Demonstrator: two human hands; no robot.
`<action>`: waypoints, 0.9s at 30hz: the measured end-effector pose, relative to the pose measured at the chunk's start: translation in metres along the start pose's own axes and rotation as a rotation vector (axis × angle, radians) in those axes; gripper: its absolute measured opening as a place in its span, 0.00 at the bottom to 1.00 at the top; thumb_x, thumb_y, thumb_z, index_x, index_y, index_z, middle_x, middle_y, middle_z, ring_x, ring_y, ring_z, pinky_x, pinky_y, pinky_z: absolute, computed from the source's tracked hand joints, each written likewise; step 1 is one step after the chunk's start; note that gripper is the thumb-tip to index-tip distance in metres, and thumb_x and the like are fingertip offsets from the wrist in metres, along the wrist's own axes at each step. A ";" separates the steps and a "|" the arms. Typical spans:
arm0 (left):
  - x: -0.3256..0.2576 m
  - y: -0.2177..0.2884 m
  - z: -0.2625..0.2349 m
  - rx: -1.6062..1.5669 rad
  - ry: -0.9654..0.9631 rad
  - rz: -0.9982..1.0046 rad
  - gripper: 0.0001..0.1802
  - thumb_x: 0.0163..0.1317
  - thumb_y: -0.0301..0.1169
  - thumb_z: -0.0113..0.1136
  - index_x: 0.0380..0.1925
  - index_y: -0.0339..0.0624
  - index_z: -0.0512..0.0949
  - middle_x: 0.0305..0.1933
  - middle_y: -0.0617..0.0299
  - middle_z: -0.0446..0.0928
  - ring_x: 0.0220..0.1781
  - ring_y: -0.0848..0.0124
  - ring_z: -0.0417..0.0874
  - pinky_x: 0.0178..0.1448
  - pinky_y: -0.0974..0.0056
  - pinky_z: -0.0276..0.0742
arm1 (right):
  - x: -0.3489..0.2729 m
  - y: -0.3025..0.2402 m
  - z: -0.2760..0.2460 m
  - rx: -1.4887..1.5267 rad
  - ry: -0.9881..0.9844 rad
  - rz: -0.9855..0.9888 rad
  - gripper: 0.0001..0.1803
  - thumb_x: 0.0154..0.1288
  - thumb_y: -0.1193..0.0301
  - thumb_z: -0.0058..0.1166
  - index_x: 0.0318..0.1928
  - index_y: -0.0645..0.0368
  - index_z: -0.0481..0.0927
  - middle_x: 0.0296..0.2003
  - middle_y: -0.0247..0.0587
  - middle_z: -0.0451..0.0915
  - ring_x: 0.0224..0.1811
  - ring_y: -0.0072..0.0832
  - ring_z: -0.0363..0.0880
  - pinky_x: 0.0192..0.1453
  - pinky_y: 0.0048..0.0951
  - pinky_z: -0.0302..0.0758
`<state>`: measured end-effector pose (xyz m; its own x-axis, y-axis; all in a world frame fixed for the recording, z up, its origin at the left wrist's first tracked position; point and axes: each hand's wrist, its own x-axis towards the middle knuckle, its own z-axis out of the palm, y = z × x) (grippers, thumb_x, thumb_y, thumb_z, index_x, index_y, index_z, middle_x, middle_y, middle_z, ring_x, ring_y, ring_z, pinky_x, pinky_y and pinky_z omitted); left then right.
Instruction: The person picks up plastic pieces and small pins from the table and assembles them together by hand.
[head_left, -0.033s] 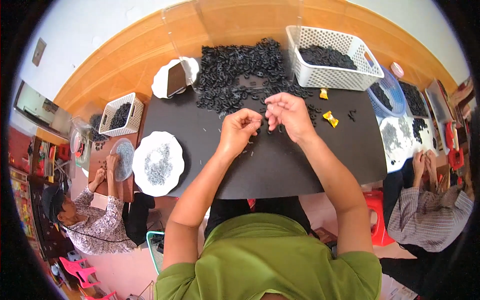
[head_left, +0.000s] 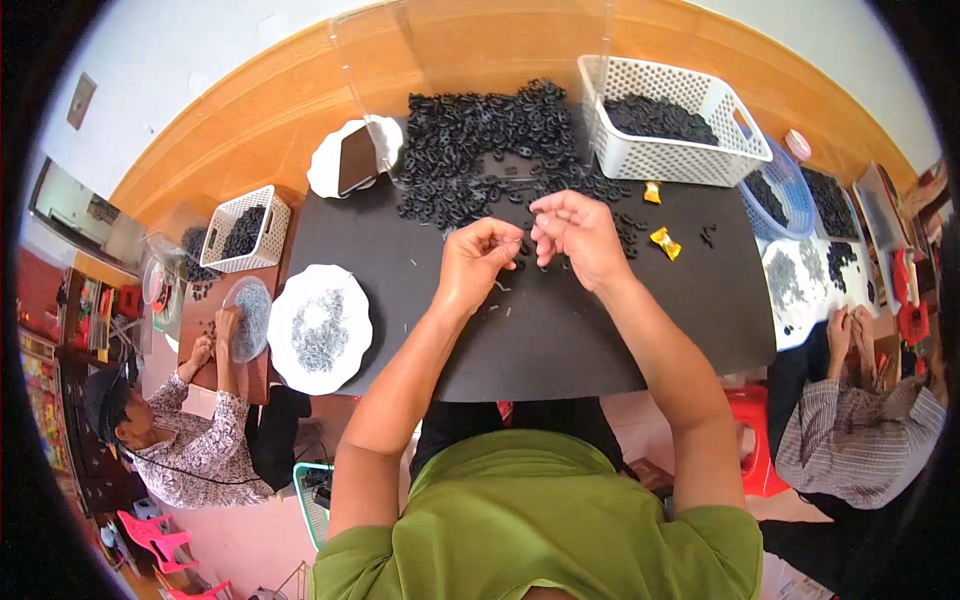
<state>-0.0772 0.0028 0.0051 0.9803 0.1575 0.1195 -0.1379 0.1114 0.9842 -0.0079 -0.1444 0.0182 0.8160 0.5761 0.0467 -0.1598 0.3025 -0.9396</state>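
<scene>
1. Facing each other above the dark bench (head_left: 690, 310), left hand (head_left: 475, 255) and right hand (head_left: 582, 238) work with fingertips just apart, on the near side of a heap (head_left: 480, 140) of black pieces.
2. Lying beyond both grips, the heap spreads wide from left to right, its ragged near edge close to the fingers. Stray pieces (head_left: 630, 235) lie just right of the right hand, and a few more sit between the two hands.
3. Small and rounded, the pieces turn every way; no shared long axis shows.
4. Left grip: narrow, thumb and finger bunched; whether a piece sits between them, one cannot tell. Right grip: fingers curled, thumb near the fingertips; its contents, if any, are too small to make out.
5. Right hand is the nearer to the strays at right; left hand is the nearer to clear slivers (head_left: 322, 335) heaped on a white plate (head_left: 282, 330) at left.
6. Flat and dark, the bench carries scattered slivers, a white basket (head_left: 665, 165) of black pieces far right and two yellow sweets (head_left: 665, 242).
7. Flanking the bench, one co-worker (head_left: 190, 450) sits left and another (head_left: 860, 440) right, above a pink floor (head_left: 235, 545); an orange panel (head_left: 250, 120) lines the far wall.
</scene>
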 end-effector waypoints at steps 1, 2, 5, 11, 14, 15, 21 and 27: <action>0.002 -0.004 -0.005 -0.040 0.025 0.019 0.06 0.54 0.17 0.54 0.30 0.36 0.77 0.25 0.67 0.74 0.26 0.82 0.72 0.28 0.76 0.72 | -0.001 0.003 0.004 -0.013 -0.007 -0.019 0.08 0.59 0.79 0.46 0.41 0.68 0.72 0.26 0.41 0.75 0.22 0.21 0.74 0.23 0.22 0.75; 0.003 -0.008 -0.008 -0.038 0.035 0.022 0.06 0.54 0.17 0.54 0.30 0.36 0.77 0.25 0.67 0.74 0.26 0.82 0.72 0.28 0.76 0.72 | -0.002 0.004 0.008 -0.025 -0.013 -0.037 0.09 0.60 0.80 0.45 0.41 0.68 0.71 0.26 0.41 0.75 0.22 0.21 0.74 0.24 0.22 0.75; 0.003 -0.006 -0.007 -0.143 0.019 -0.027 0.04 0.56 0.19 0.54 0.30 0.35 0.77 0.27 0.65 0.76 0.26 0.81 0.74 0.28 0.76 0.71 | -0.006 0.008 0.011 -0.126 -0.046 -0.102 0.09 0.60 0.81 0.44 0.41 0.68 0.71 0.27 0.40 0.75 0.22 0.20 0.73 0.25 0.21 0.74; 0.002 -0.002 -0.003 -0.213 0.007 -0.039 0.04 0.56 0.19 0.54 0.31 0.36 0.76 0.25 0.65 0.75 0.23 0.81 0.71 0.26 0.77 0.67 | -0.011 0.002 0.016 -0.219 -0.015 -0.165 0.10 0.59 0.82 0.44 0.43 0.67 0.70 0.26 0.37 0.74 0.22 0.16 0.72 0.24 0.17 0.73; 0.001 0.000 -0.002 -0.203 0.002 -0.060 0.03 0.57 0.21 0.54 0.31 0.36 0.75 0.23 0.67 0.72 0.23 0.82 0.68 0.26 0.77 0.65 | -0.012 0.004 0.015 -0.268 -0.003 -0.184 0.10 0.59 0.83 0.45 0.42 0.66 0.70 0.26 0.37 0.74 0.21 0.16 0.72 0.24 0.16 0.72; 0.002 -0.001 -0.002 -0.195 -0.002 -0.070 0.02 0.58 0.23 0.53 0.31 0.37 0.75 0.23 0.68 0.72 0.23 0.82 0.67 0.26 0.77 0.64 | -0.013 0.005 0.014 -0.294 -0.008 -0.197 0.09 0.58 0.83 0.45 0.41 0.66 0.70 0.25 0.36 0.75 0.21 0.15 0.72 0.24 0.16 0.72; 0.001 -0.005 -0.001 -0.225 -0.037 -0.103 0.05 0.61 0.28 0.51 0.30 0.38 0.73 0.24 0.68 0.70 0.24 0.81 0.67 0.27 0.76 0.63 | -0.015 0.009 0.015 -0.364 0.006 -0.221 0.10 0.58 0.85 0.44 0.42 0.66 0.70 0.26 0.38 0.75 0.22 0.17 0.73 0.25 0.16 0.73; 0.000 -0.004 0.001 -0.236 -0.018 -0.100 0.05 0.62 0.28 0.50 0.29 0.39 0.73 0.23 0.69 0.69 0.23 0.83 0.65 0.26 0.77 0.62 | -0.016 0.011 0.017 -0.404 0.027 -0.281 0.10 0.58 0.85 0.46 0.41 0.66 0.70 0.26 0.38 0.75 0.23 0.16 0.74 0.25 0.16 0.74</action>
<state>-0.0767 0.0011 0.0014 0.9928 0.1167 0.0279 -0.0676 0.3516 0.9337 -0.0319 -0.1372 0.0133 0.8117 0.4932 0.3130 0.2919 0.1218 -0.9487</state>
